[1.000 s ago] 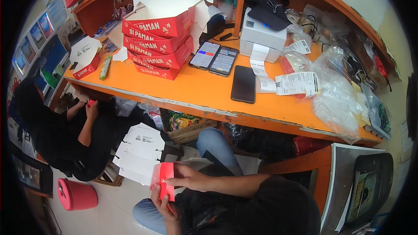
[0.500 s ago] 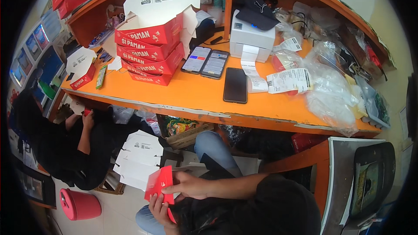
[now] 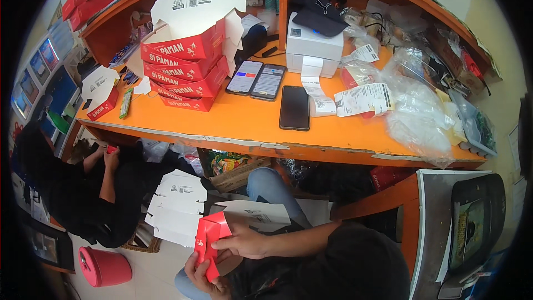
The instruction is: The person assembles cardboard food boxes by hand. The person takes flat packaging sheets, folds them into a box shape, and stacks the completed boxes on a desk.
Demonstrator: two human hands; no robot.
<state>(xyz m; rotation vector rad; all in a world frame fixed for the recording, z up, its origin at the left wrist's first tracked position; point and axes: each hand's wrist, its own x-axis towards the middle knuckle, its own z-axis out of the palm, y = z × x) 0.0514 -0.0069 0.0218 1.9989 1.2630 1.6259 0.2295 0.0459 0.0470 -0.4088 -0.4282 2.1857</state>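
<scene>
The left hand (image 3: 201,273) and right hand (image 3: 243,241) grip an apparently part-folded carton (image 3: 207,234) lower than the table (image 3: 239,125); red boxes (image 3: 191,69) stand stacked on the table, evidently formed; a white blank (image 3: 175,210) near the carton lies flat, so its folding appears outstanding.

Narrow free strip along the worktop's (image 3: 233,126) front
Stacked red boxes (image 3: 186,69) bar the left, a white printer (image 3: 313,50) the rear, plastic bags (image 3: 413,122) the right.
</scene>
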